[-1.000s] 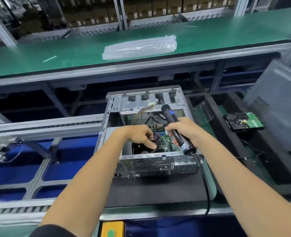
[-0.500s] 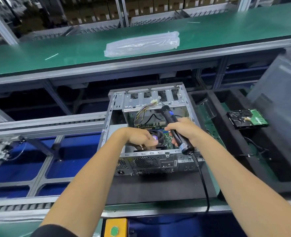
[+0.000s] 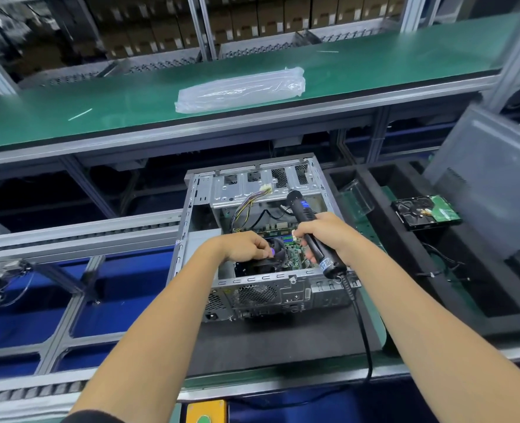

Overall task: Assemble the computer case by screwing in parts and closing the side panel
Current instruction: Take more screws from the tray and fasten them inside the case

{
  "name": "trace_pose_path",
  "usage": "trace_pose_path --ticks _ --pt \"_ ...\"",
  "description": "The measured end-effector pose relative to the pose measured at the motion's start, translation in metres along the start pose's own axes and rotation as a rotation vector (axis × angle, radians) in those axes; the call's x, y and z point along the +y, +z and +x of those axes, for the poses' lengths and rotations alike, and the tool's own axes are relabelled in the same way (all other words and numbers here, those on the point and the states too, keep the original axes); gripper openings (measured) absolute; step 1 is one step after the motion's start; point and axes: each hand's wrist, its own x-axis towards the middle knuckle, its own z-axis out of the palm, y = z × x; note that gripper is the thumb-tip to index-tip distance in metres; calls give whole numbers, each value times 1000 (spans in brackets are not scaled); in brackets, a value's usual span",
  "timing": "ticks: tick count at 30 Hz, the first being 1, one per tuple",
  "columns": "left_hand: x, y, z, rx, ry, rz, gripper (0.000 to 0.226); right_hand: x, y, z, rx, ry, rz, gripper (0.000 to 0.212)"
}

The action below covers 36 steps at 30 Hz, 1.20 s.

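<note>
The computer case [image 3: 261,239] lies open-side up on a dark mat on the worktop [image 3: 283,370], directly in front of the person. It is stiff sheet steel, probably heavy, with thin stamped rims that may cut — take it by the outer walls, not the board inside. The right hand [image 3: 329,236] wraps an electric screwdriver [image 3: 313,236], its cord trailing toward the near edge. The left hand [image 3: 246,247] is curled with its fingertips at the cooler fan [image 3: 278,250] — this grip seems to pinch something small, though that cannot be confirmed. Room inside is tight: loose cables [image 3: 246,206] and the drive cage [image 3: 261,186] crowd the far end. The side panel [image 3: 490,184] leans to the right.
</note>
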Motion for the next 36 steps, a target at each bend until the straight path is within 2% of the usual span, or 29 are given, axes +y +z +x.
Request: trace_pose_path --ticks 7,13,17,24,28,32,36 --pt "-1 0 9 96 -41 102 29 -1 -2 -5 27 -2 4 20" --pt "-6 0 16 211 -21 131 17 1 -5 -5 51 -7 6 19" --pt "4 -5 22 342 26 150 19 2 -11 -8 78 -30 30 11" --pt "99 -4 63 460 243 116 19 7 -68 -28 178 -84 109 21" --pt "161 15 96 453 329 129 17 21 -120 -35 236 -74 156 25" --pt "208 38 140 368 279 117 16 43 -176 -34 266 -41 168 21" --pt "242 65 194 302 123 164 18 74 -230 -32 260 18 201 16"
